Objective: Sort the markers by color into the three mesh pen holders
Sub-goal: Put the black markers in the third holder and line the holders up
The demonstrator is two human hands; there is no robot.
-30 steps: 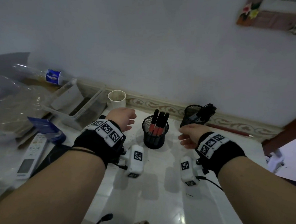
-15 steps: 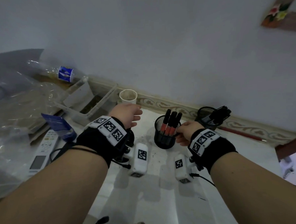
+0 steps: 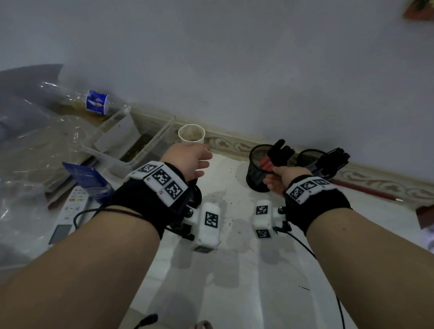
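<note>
Head view, close, steeply down, forearms (image 3: 366,257) foreground, edges seemingly blurred

Right hand (image 3: 279,180) grips rim of tilted mesh holder (image 3: 258,174) with red markers (image 3: 266,164). Left hand (image 3: 189,160) open over third holder (image 3: 196,193), near paper cup (image 3: 191,136).

Left hand (image 3: 189,160) hovering, fingers loosely spread — right hand (image 3: 283,179) fingers curled.

On the white bench (image 3: 232,276), a black mesh pen holder (image 3: 258,174) holding red markers (image 3: 266,164) stands left of another black mesh holder (image 3: 311,157); a white paper cup (image 3: 191,136) stands further left.
</note>
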